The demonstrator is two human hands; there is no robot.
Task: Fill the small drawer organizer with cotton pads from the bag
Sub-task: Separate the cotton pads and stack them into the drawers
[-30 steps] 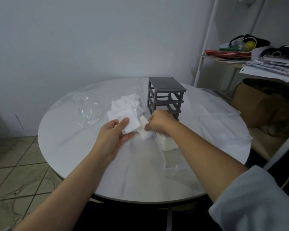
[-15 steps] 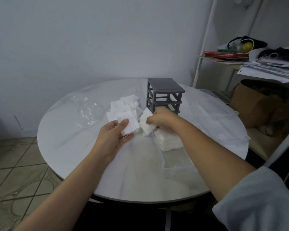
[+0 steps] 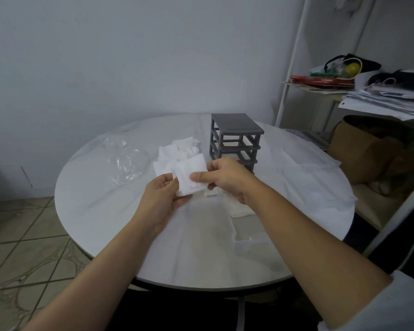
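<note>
Being pinched by the fingers (image 3: 198, 176) of the left hand (image 3: 161, 199) and right hand (image 3: 226, 179), a few cotton pads (image 3: 190, 179) are held over the tabletop's (image 3: 101, 199) middle, near the grey drawer organizer (image 3: 237, 126). If gripped unevenly, the soft stack could be fanned and pads dropped.

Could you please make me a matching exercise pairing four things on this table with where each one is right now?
Things: 1 held cotton pads; 2 grey organizer frame; 3 clear plastic bag; 4 clear drawer.
Places: A crumpled at the left of the table; B lying flat, nearest the person; C pinched between left hand and right hand; D upright at the far side.
Pairs: 1-C; 2-D; 3-A; 4-B.
</note>
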